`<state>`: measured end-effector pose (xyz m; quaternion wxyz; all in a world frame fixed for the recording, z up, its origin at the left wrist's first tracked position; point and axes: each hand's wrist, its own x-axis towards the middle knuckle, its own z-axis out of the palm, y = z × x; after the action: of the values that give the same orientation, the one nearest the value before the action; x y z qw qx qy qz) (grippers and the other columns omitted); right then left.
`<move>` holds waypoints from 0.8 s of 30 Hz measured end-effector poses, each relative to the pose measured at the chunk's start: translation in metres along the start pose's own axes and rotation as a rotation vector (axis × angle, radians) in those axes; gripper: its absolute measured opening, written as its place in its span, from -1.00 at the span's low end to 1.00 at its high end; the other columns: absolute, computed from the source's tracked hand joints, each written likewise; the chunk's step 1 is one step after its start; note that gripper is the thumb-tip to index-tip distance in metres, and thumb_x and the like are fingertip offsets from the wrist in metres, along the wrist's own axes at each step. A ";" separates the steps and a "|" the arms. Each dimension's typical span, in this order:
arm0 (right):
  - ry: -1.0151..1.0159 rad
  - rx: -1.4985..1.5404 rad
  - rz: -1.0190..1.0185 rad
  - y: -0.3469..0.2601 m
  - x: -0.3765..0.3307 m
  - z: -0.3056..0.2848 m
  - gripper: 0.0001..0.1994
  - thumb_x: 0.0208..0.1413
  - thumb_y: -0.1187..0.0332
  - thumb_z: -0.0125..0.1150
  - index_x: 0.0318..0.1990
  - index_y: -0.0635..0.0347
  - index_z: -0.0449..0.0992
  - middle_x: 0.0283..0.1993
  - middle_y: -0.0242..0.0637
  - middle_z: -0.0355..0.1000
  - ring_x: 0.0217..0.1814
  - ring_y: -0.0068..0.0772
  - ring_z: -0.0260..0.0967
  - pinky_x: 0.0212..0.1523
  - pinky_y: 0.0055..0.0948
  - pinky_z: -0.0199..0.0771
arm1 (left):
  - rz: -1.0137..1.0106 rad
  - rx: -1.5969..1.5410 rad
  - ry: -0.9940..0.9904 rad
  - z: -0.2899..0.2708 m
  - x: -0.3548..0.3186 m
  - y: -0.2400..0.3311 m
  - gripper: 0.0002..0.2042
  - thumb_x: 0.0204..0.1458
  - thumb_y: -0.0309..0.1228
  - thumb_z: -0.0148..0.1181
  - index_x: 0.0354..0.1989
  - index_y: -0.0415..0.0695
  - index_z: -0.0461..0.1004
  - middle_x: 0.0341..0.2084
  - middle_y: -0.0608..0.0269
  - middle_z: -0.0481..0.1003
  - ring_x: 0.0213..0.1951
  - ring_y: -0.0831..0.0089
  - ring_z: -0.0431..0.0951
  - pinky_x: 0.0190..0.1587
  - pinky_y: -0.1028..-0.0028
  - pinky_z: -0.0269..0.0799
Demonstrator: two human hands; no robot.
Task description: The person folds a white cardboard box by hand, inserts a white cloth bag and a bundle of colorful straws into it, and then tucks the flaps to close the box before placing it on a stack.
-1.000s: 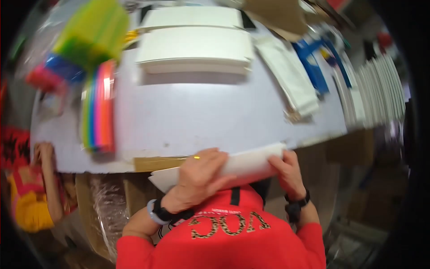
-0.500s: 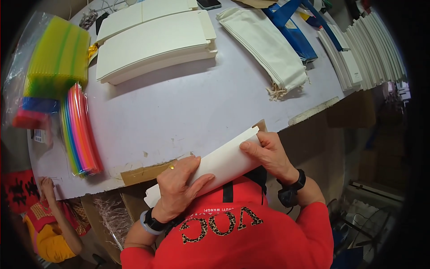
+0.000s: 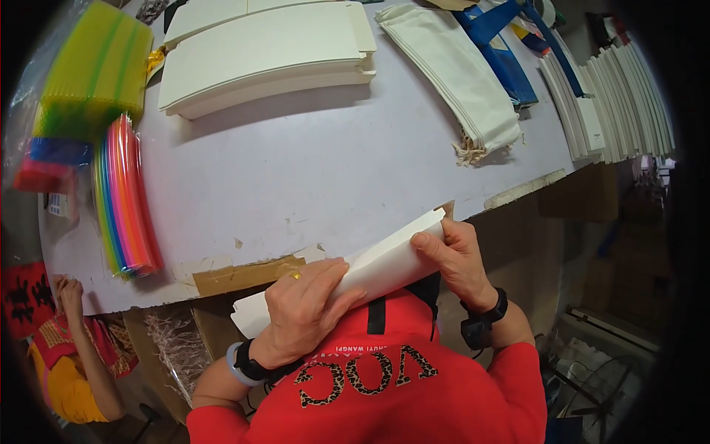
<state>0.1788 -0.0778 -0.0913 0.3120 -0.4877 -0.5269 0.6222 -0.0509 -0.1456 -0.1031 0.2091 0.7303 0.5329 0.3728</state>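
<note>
A long white paperboard carton is held at the table's front edge, slanting up to the right close to my body. My left hand lies over its lower left part, fingers on top and thumb along the near face. At the upper right end my right hand grips it, thumb on the outer face and fingers curled round the far end. The panel between my hands looks bent into a curve. A flap shows at the right end, and the left end sticks out past my left hand. A stack of flat white cartons lies at the back.
Folded white cloth bags lie beside a blue box. Packs of rainbow tubes and yellow-green tubes sit at left. White flat pieces stand far right. Another person's arm is at lower left.
The whole view has shifted slightly. My left hand has slid a little along the carton toward the right, its fingers lying flatter; my right hand keeps its grip on the end.
</note>
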 end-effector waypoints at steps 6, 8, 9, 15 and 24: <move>-0.056 -0.912 -0.068 -0.032 0.012 -0.021 -0.70 0.03 0.19 0.32 -0.27 0.28 0.52 -0.40 -0.32 0.48 -0.38 -0.41 0.43 -0.30 -0.46 0.41 | 0.056 -0.112 0.092 0.003 0.016 -0.019 -0.78 -0.16 -0.45 0.39 -0.34 -0.22 0.52 -0.49 0.14 0.55 -0.47 0.26 0.57 -0.48 0.44 0.42; 0.029 -0.992 -0.364 -0.041 0.021 -0.013 -0.68 0.02 0.16 0.30 -0.23 0.24 0.51 -0.37 -0.32 0.48 -0.34 -0.38 0.42 -0.27 -0.40 0.40 | 0.035 -0.078 0.061 -0.005 0.015 -0.018 -0.83 -0.15 -0.50 0.37 -0.37 -0.21 0.53 -0.53 0.16 0.54 -0.48 0.26 0.56 -0.47 0.43 0.42; 0.117 -1.072 -0.644 -0.048 0.027 -0.009 -0.66 0.00 0.12 0.29 -0.20 0.19 0.50 -0.34 -0.31 0.47 -0.31 -0.36 0.41 -0.24 -0.35 0.40 | 0.037 -0.069 0.046 -0.006 0.023 -0.020 -0.85 -0.14 -0.52 0.36 -0.39 -0.20 0.53 -0.55 0.18 0.54 -0.48 0.26 0.56 -0.46 0.43 0.42; -0.073 -1.218 -0.806 -0.045 0.068 -0.012 -0.60 -0.07 -0.04 0.26 -0.23 0.05 0.46 -0.31 -0.36 0.44 -0.21 -0.29 0.40 -0.18 -0.12 0.37 | 0.289 0.115 0.004 -0.016 0.094 -0.031 -0.89 -0.05 -0.49 0.28 -0.50 -0.17 0.45 -0.62 0.16 0.47 -0.55 0.21 0.48 -0.48 0.36 0.38; -0.185 -1.087 -0.604 0.009 0.167 0.003 -0.51 -0.12 0.02 0.30 -0.19 0.28 0.48 0.03 -0.05 0.38 0.16 0.01 0.26 0.08 0.03 0.24 | 0.026 0.435 -0.318 0.018 0.143 -0.116 -0.78 0.17 -0.42 0.00 -0.52 -0.16 0.25 -0.69 -0.09 0.35 -0.55 -0.07 0.37 -0.49 0.05 0.16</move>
<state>0.1219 0.0698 -0.1465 0.1345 -0.3504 -0.9073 0.1898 -0.0869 0.0292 -0.1504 0.1233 0.8143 0.5515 0.1327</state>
